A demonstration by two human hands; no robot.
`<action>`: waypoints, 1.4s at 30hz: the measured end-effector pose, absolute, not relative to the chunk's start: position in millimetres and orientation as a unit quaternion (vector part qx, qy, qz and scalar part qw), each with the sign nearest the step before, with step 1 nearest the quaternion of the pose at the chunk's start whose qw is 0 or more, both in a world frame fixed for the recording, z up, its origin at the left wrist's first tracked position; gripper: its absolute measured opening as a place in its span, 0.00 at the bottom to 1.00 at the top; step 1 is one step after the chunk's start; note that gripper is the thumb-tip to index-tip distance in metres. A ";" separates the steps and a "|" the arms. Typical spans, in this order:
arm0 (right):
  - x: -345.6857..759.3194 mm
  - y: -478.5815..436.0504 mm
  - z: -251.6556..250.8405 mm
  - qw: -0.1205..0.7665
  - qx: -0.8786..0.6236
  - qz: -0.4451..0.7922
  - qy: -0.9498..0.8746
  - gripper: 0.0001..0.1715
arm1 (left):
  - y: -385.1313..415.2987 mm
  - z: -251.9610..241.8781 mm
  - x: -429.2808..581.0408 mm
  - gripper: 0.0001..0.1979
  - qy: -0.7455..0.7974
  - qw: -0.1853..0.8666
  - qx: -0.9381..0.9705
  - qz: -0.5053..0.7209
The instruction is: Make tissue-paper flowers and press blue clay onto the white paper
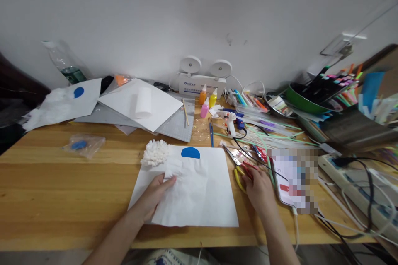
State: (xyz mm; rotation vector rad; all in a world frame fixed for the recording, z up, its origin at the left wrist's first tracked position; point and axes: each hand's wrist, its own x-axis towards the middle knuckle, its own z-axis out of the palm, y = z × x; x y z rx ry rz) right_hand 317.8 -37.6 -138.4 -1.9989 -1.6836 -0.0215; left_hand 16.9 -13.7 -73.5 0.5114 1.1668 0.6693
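My left hand (159, 193) pinches the left edge of a wrinkled white tissue (189, 186) between thumb and fingers. The tissue covers much of a white sheet of paper (225, 198) that lies on the table. Above the tissue, a blue rounded shape (190, 152) shows on the sheet. A clump of white ruffled pieces (155, 152) sits at the sheet's upper left corner. Right of the paper, my right hand (258, 184) has its fingers curled on the handles of scissors (239, 172), yellow and red in colour, with the blades pointing away from me.
A phone (281, 182) and a power strip (348, 182) with cables are on the right. Behind are a glue gun (230, 123), paint bottles (204, 108) and a grey cutting mat (174, 126) under white board. A small plastic bag (88, 145) lies left.
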 end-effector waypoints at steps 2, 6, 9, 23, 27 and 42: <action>318.0 -39.1 -134.7 0.261 -0.729 -0.004 -0.633 0.20 | -13.5 -75.7 14.9 0.13 0.536 0.751 0.228 0.311; 310.7 -48.2 -113.4 0.333 -0.739 0.093 -0.578 0.20 | -11.8 -75.9 13.4 0.12 0.538 0.745 0.222 0.326; 294.3 -55.0 -92.9 0.454 -0.687 0.268 -0.500 0.19 | -10.2 -70.6 14.8 0.12 0.539 0.742 0.222 0.331; 228.7 -47.3 -78.4 0.670 -0.404 0.571 -0.247 0.31 | -37.2 -67.2 24.9 0.14 0.521 0.761 0.224 0.315; 223.6 -49.7 -73.1 0.643 -0.402 0.607 -0.238 0.36 | -33.9 -58.8 23.1 0.12 0.517 0.757 0.224 0.331; 215.0 -22.6 -66.2 0.636 -0.588 0.467 -0.177 0.15 | -60.8 -68.1 25.0 0.27 0.286 0.872 0.207 0.339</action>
